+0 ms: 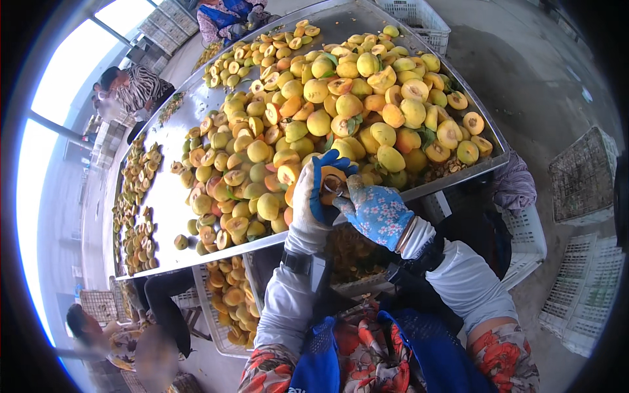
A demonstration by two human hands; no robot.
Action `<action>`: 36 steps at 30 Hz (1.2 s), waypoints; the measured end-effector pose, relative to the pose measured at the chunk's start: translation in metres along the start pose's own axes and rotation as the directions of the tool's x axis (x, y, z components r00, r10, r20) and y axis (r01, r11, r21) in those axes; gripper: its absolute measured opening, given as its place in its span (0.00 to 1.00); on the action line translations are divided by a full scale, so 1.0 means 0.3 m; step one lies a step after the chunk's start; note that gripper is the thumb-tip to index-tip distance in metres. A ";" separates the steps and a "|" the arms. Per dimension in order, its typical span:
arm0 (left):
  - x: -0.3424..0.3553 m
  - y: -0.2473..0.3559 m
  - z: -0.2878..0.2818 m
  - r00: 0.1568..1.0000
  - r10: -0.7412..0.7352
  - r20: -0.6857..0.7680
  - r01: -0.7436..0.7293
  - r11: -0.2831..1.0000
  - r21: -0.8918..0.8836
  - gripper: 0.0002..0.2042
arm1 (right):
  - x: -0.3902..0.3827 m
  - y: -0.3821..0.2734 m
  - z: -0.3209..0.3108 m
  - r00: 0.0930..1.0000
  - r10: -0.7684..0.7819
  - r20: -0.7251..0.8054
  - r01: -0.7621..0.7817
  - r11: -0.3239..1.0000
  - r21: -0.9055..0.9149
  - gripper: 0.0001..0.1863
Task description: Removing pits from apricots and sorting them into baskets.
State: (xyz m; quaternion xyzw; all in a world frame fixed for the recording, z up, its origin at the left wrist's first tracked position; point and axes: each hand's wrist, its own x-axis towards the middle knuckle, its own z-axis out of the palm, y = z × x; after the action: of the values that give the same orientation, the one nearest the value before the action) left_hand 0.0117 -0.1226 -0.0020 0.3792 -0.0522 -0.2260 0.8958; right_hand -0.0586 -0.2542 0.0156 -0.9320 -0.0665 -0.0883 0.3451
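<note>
From R hand [379, 208]: metal table [169, 213] w/ fruit pile [318, 122] 11 o'clock, co-worker [147, 88] 10, crate of fruit [205, 308] 8, floor crate [580, 288] 4. Cut fruit [335, 173] at 10, close in; L hand [310, 200] clamped round it; R hand bunched against it, can't tell what it grips.

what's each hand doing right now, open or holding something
Left hand: closed, holding a cut orange fruit.
Right hand: at that fruit; whether its grip holds anything cannot be told.
</note>
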 end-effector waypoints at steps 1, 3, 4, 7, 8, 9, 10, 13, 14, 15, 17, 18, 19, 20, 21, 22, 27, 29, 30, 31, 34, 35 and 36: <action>-0.008 0.000 -0.009 1.000 -0.002 -0.001 0.002 1.000 -0.004 0.26 | -0.002 -0.014 -0.008 0.998 0.015 0.054 -0.013 1.000 -0.027 0.25; -0.021 0.001 -0.020 1.000 -0.012 -0.004 0.012 1.000 0.012 0.24 | -0.008 -0.020 -0.008 0.994 0.035 0.108 -0.029 0.998 -0.057 0.25; -0.026 -0.002 -0.017 1.000 -0.015 -0.002 0.015 1.000 0.008 0.24 | -0.011 -0.017 -0.003 0.992 0.036 0.121 -0.030 0.998 -0.052 0.25; -0.048 0.000 0.011 0.999 0.034 -0.004 -0.034 0.995 0.098 0.22 | -0.020 -0.012 0.009 0.991 0.041 0.131 -0.034 0.998 -0.057 0.24; -0.056 -0.001 0.027 0.998 0.064 -0.016 -0.062 0.990 0.128 0.22 | -0.024 -0.013 0.011 0.991 0.042 0.125 -0.034 0.997 -0.066 0.23; -0.064 -0.002 0.035 0.995 0.098 -0.030 -0.092 0.983 0.160 0.21 | -0.025 -0.021 0.012 0.991 0.042 0.127 -0.034 0.997 -0.066 0.23; -0.066 -0.007 0.030 0.995 0.098 -0.032 -0.092 0.983 0.159 0.21 | -0.027 -0.033 0.011 0.985 0.091 0.148 -0.088 0.996 -0.030 0.23; -0.070 -0.026 0.028 0.987 0.106 -0.121 -0.085 0.982 0.168 0.20 | -0.042 -0.001 0.068 0.987 0.103 0.127 -0.115 0.989 0.093 0.23; -0.076 -0.029 0.045 0.982 0.124 -0.145 -0.095 0.977 0.190 0.20 | -0.049 0.025 0.104 0.994 0.070 0.078 -0.083 0.980 0.180 0.25; -0.077 -0.032 0.054 0.975 0.144 -0.169 -0.107 0.972 0.210 0.20 | -0.050 0.048 0.136 0.994 0.073 0.078 -0.086 0.980 0.178 0.25; -0.081 -0.041 0.054 0.978 0.162 -0.134 -0.129 0.966 0.224 0.20 | -0.059 0.074 0.177 0.993 -0.086 -0.085 0.112 0.918 0.380 0.21; -0.084 -0.041 0.053 0.978 0.185 -0.102 -0.156 0.958 0.239 0.19 | -0.060 0.071 0.175 0.993 -0.086 -0.085 0.112 0.918 0.380 0.21; -0.088 -0.042 0.055 0.977 0.185 -0.102 -0.156 0.958 0.240 0.19 | -0.063 0.067 0.170 0.999 -0.035 -0.027 0.044 0.861 0.506 0.21; -0.094 -0.043 0.058 0.973 0.198 -0.117 -0.163 0.952 0.259 0.19 | -0.065 0.061 0.161 0.999 0.009 0.037 -0.030 0.785 0.618 0.20; -0.100 -0.044 0.056 0.968 0.213 -0.134 -0.169 0.946 0.278 0.19 | -0.057 0.032 0.117 0.999 0.007 0.039 -0.029 0.785 0.619 0.20; -0.107 -0.046 0.052 0.966 0.217 -0.139 -0.171 0.944 0.282 0.19 | -0.042 -0.013 0.045 0.907 0.169 0.387 -0.404 0.610 0.681 0.19; -0.111 -0.079 0.010 0.944 0.307 -0.118 -0.238 0.886 0.397 0.17 | -0.095 0.081 0.226 0.996 -0.068 -0.062 0.085 0.931 0.355 0.18; -0.120 -0.087 0.012 0.936 0.336 -0.102 -0.271 0.876 0.398 0.17 | -0.074 0.107 0.270 0.872 -0.278 -0.402 0.415 0.856 0.308 0.16; -0.133 -0.090 -0.004 0.922 0.374 -0.102 -0.305 0.862 0.406 0.17 | -0.080 0.074 0.228 0.875 -0.278 -0.396 0.415 0.852 0.319 0.16; -0.142 -0.087 -0.005 0.921 0.375 -0.108 -0.303 0.862 0.407 0.17 | -0.090 0.009 0.122 0.994 0.002 0.108 -0.079 0.693 0.717 0.15; -0.152 -0.075 0.037 0.929 0.362 -0.071 -0.327 0.898 0.296 0.19 | -0.090 0.007 0.026 0.715 0.004 0.699 -0.683 0.221 0.697 0.16; -0.154 -0.067 0.047 0.943 0.328 -0.047 -0.303 0.911 0.279 0.20 | -0.089 0.016 0.018 0.662 -0.076 0.746 -0.738 0.110 0.666 0.16; -0.157 -0.057 0.049 0.955 0.296 -0.025 -0.279 0.924 0.262 0.21 | -0.088 0.013 0.016 0.661 -0.075 0.747 -0.739 0.108 0.665 0.16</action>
State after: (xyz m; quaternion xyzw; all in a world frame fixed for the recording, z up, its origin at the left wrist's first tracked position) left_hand -0.0403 -0.1217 0.0001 0.4868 -0.1072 -0.0713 0.8640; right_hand -0.0831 -0.2556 0.0040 -0.4543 0.0192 0.3740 0.8083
